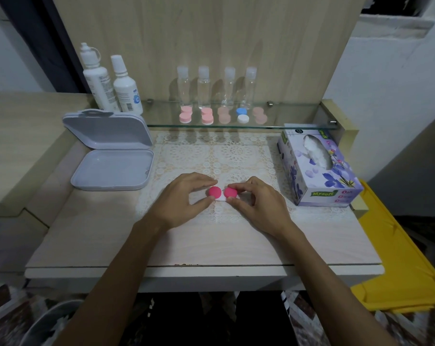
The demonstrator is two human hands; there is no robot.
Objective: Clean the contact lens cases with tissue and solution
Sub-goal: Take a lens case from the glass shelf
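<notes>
Head view: your left hand (186, 196) and right hand (253, 201) each pinch a cap of the pink-lidded white contact lens case (222, 193) on the lace mat (211, 156), apparently to unscrew it; next needs tissue from the floral cardboard box (318, 168), full.

Both forearms are reaching forward, the left hand (186, 196) and right hand (255, 202) each pinching with curled thumb and fingers.

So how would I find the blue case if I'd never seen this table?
Look at the glass shelf against the wooden back panel. Five lens cases sit along it below four clear bottles. The blue-and-white case is fourth from the left; the others are all pink.
</notes>
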